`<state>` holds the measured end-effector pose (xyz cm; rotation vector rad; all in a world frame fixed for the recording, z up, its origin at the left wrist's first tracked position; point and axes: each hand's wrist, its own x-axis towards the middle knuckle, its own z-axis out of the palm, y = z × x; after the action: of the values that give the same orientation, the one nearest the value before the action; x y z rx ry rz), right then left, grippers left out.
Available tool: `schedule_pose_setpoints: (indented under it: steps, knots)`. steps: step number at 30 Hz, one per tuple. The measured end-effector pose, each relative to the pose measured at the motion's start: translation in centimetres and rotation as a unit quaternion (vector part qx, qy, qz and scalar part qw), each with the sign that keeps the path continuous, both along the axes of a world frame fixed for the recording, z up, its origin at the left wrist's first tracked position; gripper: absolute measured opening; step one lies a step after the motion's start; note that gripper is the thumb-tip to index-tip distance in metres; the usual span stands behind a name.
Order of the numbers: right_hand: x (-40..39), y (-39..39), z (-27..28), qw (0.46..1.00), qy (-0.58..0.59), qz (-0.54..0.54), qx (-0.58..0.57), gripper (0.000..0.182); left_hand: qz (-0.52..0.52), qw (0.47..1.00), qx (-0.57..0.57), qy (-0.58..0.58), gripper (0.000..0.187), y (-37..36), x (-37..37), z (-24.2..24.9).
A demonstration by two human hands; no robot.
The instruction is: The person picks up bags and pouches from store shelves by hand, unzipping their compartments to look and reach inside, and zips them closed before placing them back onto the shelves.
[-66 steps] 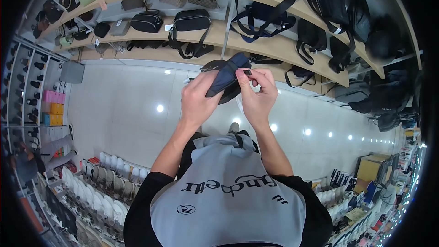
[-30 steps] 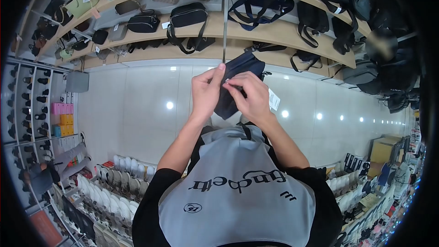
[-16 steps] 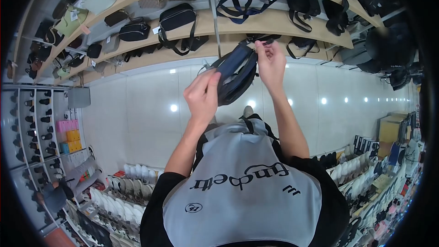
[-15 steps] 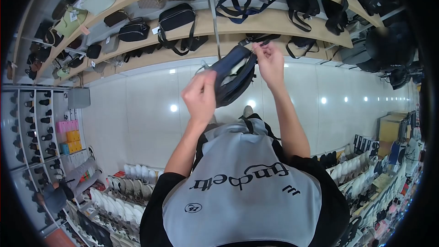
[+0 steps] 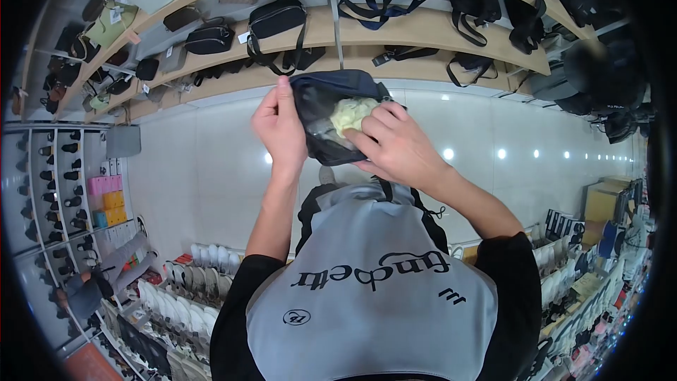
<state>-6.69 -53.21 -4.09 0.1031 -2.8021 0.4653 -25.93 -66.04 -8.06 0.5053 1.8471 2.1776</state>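
A dark navy bag [image 5: 342,81] is held up before my chest, its opening facing me. Pale yellow crumpled paper [image 5: 350,114] bulges inside it, with some clear plastic beside. My left hand [image 5: 281,127] grips the bag's left edge, thumb pointing up along the rim. At the right side of the opening, my right hand [image 5: 391,137] has its fingers curled on the crumpled paper; its lower fingers are partly hidden by the bag.
Curved wooden shelves [image 5: 451,46] with several bags, including a black crossbody bag [image 5: 277,17], stand ahead. Shoe racks [image 5: 60,197] are at left, and rows of white shoes [image 5: 180,314] behind me. Another person [image 5: 88,296] is at lower left.
The bag has turned to face me with its opening wide. My right hand has come down from the bag's top end to the crumpled paper; my left hand has shifted left and up.
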Motion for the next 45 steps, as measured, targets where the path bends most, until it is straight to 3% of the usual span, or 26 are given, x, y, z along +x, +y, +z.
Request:
schedule_pose_setpoints:
  steps: [3, 5, 7, 10, 13, 15, 16, 19, 22, 25, 28, 34, 40, 43, 45]
  knots:
    - [-0.4, 0.1, 3.4, 0.999, 0.002, 0.012, 0.042, 0.057, -0.040, 0.996, 0.030, -0.071, 0.040, -0.2, 0.4, -0.2]
    - [-0.6, 0.5, 2.9, 0.998, 0.015, 0.013, 0.053, 0.046, -0.041, 0.989, 0.041, -0.135, 0.040, 0.1, 0.5, 0.7]
    - [-1.0, 0.5, 1.1, 0.998, 0.015, 0.004, 0.062, 0.036, -0.056, 0.993, 0.033, -0.097, 0.037, -0.5, -0.2, 0.7]
    - [-0.8, 1.0, 1.8, 0.996, -0.084, 0.025, 0.026, 0.031, -0.115, 0.993, -0.017, 0.022, 0.023, -0.6, 0.3, 2.9]
    - [-0.8, 1.0, 1.8, 0.997, 0.010, 0.034, 0.070, 0.020, -0.204, 0.965, -0.103, 0.132, 0.019, -0.1, 1.6, 5.0]
    - [-1.0, 1.2, 1.6, 0.996, 0.034, 0.051, 0.062, 0.025, -0.286, 0.936, -0.161, 0.125, 0.024, -0.4, 1.1, 5.6]
    - [-1.1, 1.2, 1.6, 0.996, 0.047, 0.059, 0.056, 0.028, -0.260, 0.940, -0.175, 0.135, 0.023, -0.3, 0.2, 4.8]
    - [-0.3, 0.8, 2.5, 0.985, -0.162, 0.057, -0.010, 0.056, -0.176, 0.950, -0.193, 0.169, 0.022, 0.5, -0.7, 3.2]
    - [0.3, 0.8, 3.3, 0.986, -0.153, 0.004, -0.067, 0.085, -0.162, 0.949, -0.201, 0.182, 0.022, 0.4, 0.0, 3.1]
    - [0.1, 0.8, 4.1, 0.980, -0.195, -0.016, -0.025, 0.100, -0.167, 0.952, -0.180, 0.183, 0.020, 0.5, 0.7, 3.3]
    - [0.5, 0.1, 4.1, 0.987, -0.161, -0.022, -0.014, 0.104, -0.180, 0.959, -0.181, 0.123, 0.021, 0.5, 0.8, 3.8]
    - [0.9, -0.5, 4.1, 0.984, -0.174, 0.026, 0.008, 0.084, -0.177, 0.963, -0.165, 0.118, 0.024, 0.2, 1.8, 4.9]
    - [1.2, -0.7, 3.2, 0.983, -0.181, 0.037, 0.003, 0.052, -0.139, 0.953, -0.202, 0.180, 0.032, -0.5, 2.1, 5.7]
    - [2.3, -1.2, 4.3, 0.991, -0.119, 0.054, 0.014, 0.029, -0.116, 0.953, -0.205, 0.192, 0.033, -0.5, 2.4, 5.6]
    - [3.0, -1.4, 5.6, 0.991, -0.118, 0.060, 0.018, 0.027, -0.119, 0.956, -0.187, 0.194, 0.033, -0.7, 2.7, 5.9]
